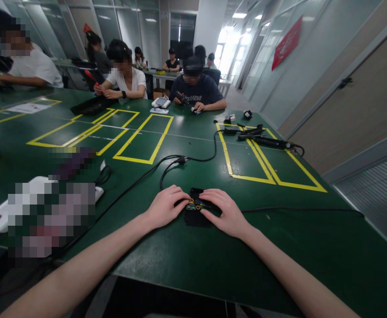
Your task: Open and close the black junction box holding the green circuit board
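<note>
A small black device (196, 216) with its inside showing, small yellow and orange parts at its middle, lies on the green table (186, 260) in front of me. My left hand (167, 205) rests on its left side, fingers curled onto it. My right hand (224, 212) lies over its right side, fingertips pressed on the top. Both hands hold the device down between them.
A black cable (167, 165) loops just behind the device; another thin cable (299, 210) runs right. Yellow tape rectangles (143, 137) mark the table. Black tools (262, 139) lie at far right. A white object (1, 212) sits left. Several people sit across the table.
</note>
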The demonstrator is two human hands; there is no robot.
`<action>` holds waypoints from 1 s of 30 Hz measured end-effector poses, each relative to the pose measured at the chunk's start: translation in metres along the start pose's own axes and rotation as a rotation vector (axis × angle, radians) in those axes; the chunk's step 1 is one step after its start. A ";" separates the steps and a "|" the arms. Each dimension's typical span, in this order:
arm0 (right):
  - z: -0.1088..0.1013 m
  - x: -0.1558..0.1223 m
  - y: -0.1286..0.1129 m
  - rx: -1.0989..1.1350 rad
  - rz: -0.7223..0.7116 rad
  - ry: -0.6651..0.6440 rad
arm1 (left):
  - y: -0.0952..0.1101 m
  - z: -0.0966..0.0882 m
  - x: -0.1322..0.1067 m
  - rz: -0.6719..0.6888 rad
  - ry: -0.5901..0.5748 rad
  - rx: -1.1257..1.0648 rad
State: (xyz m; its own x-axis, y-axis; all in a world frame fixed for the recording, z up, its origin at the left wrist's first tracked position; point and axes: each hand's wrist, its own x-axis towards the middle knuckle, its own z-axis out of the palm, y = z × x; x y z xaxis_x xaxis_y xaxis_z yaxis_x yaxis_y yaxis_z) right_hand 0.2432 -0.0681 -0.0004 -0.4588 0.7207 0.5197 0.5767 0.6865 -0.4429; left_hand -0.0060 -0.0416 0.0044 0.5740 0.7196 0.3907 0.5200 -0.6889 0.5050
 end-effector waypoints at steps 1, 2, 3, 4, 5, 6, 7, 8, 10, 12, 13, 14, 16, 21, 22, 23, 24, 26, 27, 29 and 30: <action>-0.004 0.000 0.001 -0.003 0.008 0.013 | 0.000 -0.001 0.000 0.002 0.011 -0.002; -0.009 0.000 0.003 -0.010 0.016 0.024 | 0.000 -0.001 0.000 0.003 0.025 -0.007; -0.014 0.000 0.005 -0.017 0.023 0.027 | 0.001 -0.002 0.000 0.003 0.040 -0.014; -0.019 0.000 0.008 -0.026 0.027 0.019 | 0.001 -0.002 0.000 0.004 0.055 -0.023; -0.023 -0.001 0.010 -0.034 0.031 -0.003 | 0.002 -0.003 0.000 0.007 0.067 -0.034; -0.027 -0.001 0.013 -0.043 0.035 -0.036 | 0.002 -0.003 0.000 0.011 0.078 -0.045; -0.030 -0.002 0.015 -0.050 0.042 -0.073 | 0.003 -0.003 0.000 0.015 0.086 -0.058; -0.032 -0.003 0.017 -0.054 0.053 -0.106 | 0.003 -0.004 0.000 0.017 0.091 -0.073; -0.034 -0.005 0.019 -0.054 0.082 -0.142 | 0.004 -0.005 0.001 0.015 0.096 -0.103; -0.035 -0.006 0.017 -0.039 0.112 -0.135 | 0.005 -0.008 0.001 0.010 0.105 -0.134; -0.035 -0.006 0.015 -0.031 0.120 -0.124 | 0.005 -0.010 0.001 0.010 0.106 -0.152; -0.036 -0.006 0.013 -0.027 0.123 -0.112 | 0.006 -0.011 0.001 0.016 0.106 -0.172; -0.037 -0.008 0.009 -0.029 0.115 -0.095 | 0.007 -0.014 0.000 0.041 0.083 -0.216; -0.042 -0.012 0.003 -0.031 0.058 -0.156 | 0.010 -0.013 -0.006 0.086 -0.054 -0.287; -0.042 -0.012 0.003 -0.022 0.056 -0.185 | 0.010 -0.011 -0.007 0.086 -0.082 -0.293; -0.042 -0.013 0.004 -0.014 0.061 -0.216 | 0.011 -0.010 -0.007 0.086 -0.105 -0.295; -0.042 -0.013 0.004 -0.006 0.071 -0.246 | 0.011 -0.009 -0.008 0.081 -0.123 -0.289; -0.040 -0.013 0.006 0.004 0.103 -0.295 | 0.012 -0.008 -0.007 0.055 -0.143 -0.254; -0.039 -0.012 0.007 0.008 0.123 -0.312 | 0.012 -0.008 -0.007 0.033 -0.144 -0.229; -0.036 -0.012 0.008 0.020 0.159 -0.332 | 0.012 -0.009 -0.005 -0.009 -0.133 -0.181; -0.035 -0.011 0.009 0.027 0.173 -0.336 | 0.012 -0.009 -0.005 -0.024 -0.122 -0.161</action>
State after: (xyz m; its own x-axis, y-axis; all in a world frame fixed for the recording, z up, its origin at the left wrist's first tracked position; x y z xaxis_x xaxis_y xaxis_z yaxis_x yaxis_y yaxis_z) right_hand 0.2766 -0.0735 0.0153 -0.5551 0.8144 0.1694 0.6487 0.5513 -0.5246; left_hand -0.0081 -0.0525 0.0156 0.6400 0.7132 0.2858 0.4322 -0.6417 0.6336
